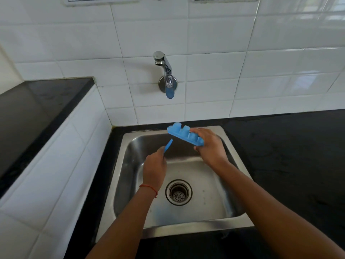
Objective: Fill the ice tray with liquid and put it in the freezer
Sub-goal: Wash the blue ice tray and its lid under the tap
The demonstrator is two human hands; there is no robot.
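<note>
Over the steel sink (186, 228), left of centre: left hand (155, 165), fingers curled round a thin blue strip (168, 145), tip pointing up and right; what the strip was could not be told. Far wall, centre: tap (165, 71), no water running. Below its spout, above the sink's far rim: blue ice tray (183, 134), tilted, cup undersides apparently uppermost. Right of it: right hand (209, 146), clamped on the tray's near-right end. Right again: dark surface (291, 161). Judgement: the tray wanted turning open side up and holding level under the spout, flow kept gentle, cups filled short of brimming.
</note>
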